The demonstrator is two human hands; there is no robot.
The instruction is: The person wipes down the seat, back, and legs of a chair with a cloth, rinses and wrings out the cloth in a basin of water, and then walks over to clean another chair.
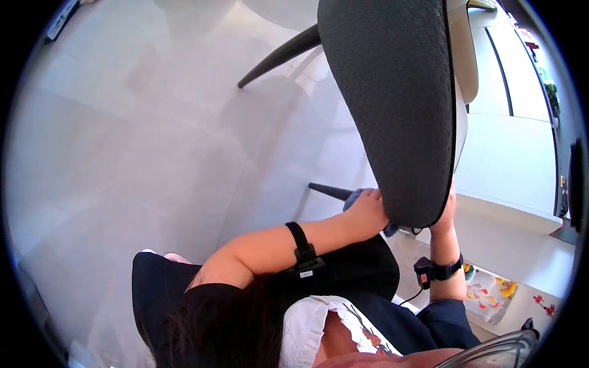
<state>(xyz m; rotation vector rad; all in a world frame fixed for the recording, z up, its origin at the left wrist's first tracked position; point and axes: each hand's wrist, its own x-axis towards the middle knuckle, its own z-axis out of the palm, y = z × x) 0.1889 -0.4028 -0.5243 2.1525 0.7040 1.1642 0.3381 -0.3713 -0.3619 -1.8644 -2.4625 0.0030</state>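
A dark grey chair (399,110) with a textured, curved panel fills the upper middle, and its tapered legs reach out to the left. My left hand (366,214) is closed at the panel's lower left edge. Blue-grey cloth (351,199) shows around its fingers and partly under the hand. On the opposite side, my right hand (446,211) grips the panel's lower right edge, its fingers mostly hidden behind it. Black straps with small devices sit on the left forearm (300,248) and the right wrist (443,270).
Pale floor tiles (135,153) spread across the left. A white cabinet (509,159) stands to the right, with a light shelf edge (509,211) below. Behind the dark panel is a beige chair part (465,55). A colourful printed sheet (488,297) lies near the right wrist.
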